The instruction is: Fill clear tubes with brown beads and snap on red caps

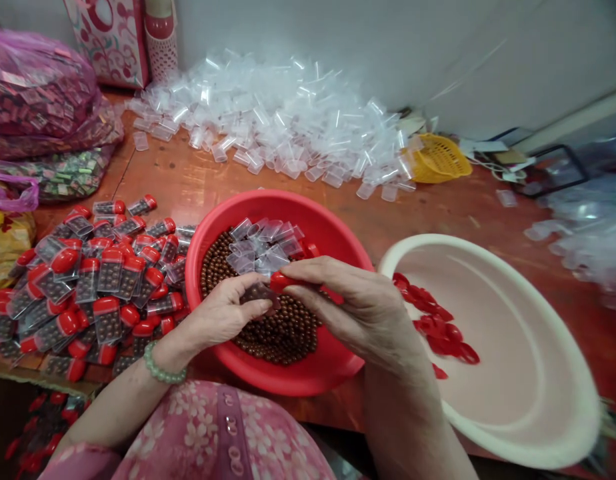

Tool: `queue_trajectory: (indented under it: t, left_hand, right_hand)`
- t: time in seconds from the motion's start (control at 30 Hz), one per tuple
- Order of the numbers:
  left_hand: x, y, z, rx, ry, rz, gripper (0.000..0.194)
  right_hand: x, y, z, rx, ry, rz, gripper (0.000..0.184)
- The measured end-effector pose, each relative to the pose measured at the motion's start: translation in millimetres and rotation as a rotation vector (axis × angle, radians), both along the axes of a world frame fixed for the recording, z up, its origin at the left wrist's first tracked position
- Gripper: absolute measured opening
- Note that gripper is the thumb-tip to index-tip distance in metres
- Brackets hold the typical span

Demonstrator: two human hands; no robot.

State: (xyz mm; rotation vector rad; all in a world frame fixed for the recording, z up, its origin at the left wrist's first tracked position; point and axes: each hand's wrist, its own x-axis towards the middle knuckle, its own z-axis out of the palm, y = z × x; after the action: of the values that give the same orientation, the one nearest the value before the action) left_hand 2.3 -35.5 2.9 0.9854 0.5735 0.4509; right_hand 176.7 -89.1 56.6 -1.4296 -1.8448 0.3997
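**Tube and red cap held over the red basin**

We saw the left hand (223, 313) gripping a clear tube (258, 293), mostly hidden by fingers, while the right hand (348, 307) pinched a red cap (283, 282) at its end, above a red basin (288, 207) of brown beads (273, 333). Capped tubes (88, 287) at left were too many to count.
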Motion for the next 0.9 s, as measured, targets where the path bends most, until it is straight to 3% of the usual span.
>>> queue_trajectory:
  t: [0.2,0.3,0.53,0.73,0.9]
  left_hand:
    - [0,0,2.6,0.005,0.087,0.0,0.012]
    - [0,-1,4.0,0.024,0.086,0.0,0.011]
    - [0,0,3.1,-0.061,0.015,0.017,0.017]
    - [-3,3,2.4,-0.136,-0.078,0.0,0.034]
    - [-3,3,1.4,-0.146,-0.115,0.005,0.04]
  right_hand:
    - [6,-9,11.4,-0.069,-0.394,0.047,0.017]
    - [10,-11,15.4,-0.078,-0.427,0.026,0.017]
    - [-2,-4,1.5,0.025,-0.091,-0.078,0.018]
    - [-27,-4,-24.3,0.028,0.339,-0.248,0.019]
    - [-44,-3,-39.0,0.106,0.439,-0.31,0.018]
